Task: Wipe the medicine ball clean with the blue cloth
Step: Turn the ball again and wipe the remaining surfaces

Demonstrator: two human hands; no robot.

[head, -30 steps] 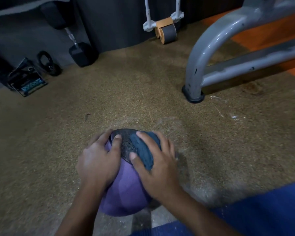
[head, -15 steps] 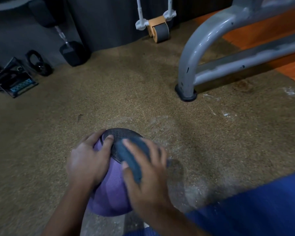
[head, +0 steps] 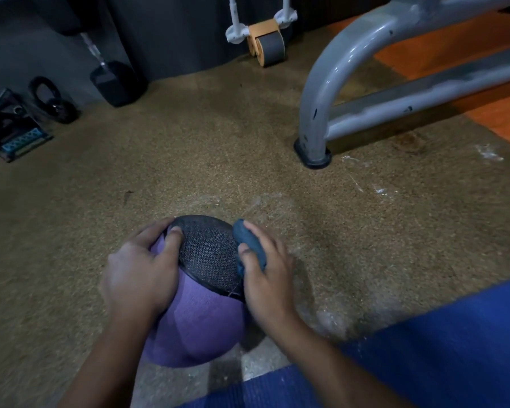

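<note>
The medicine ball [head: 200,313] sits on the speckled floor [head: 189,142] right in front of me, well on the near side of the grey frame leg [head: 312,134], with its dark textured panel [head: 208,254] turned up toward me. I have my left hand [head: 139,278] curled over the ball's left shoulder, fingertips on the panel's edge, because a round ball would roll away from any sideways push unless something pins it. My right hand [head: 265,272] grips the blue cloth [head: 249,245], bunched under my fingers and thumb, and presses it against the right rim of the panel, on the side of the ball nearest the frame leg. Bunching the cloth gives me a firm pad to scrub the rough weave. I judge I am midway through wiping the panel; the purple skin below it seems not yet covered. The blue mat [head: 424,348] lies to my near right.
</note>
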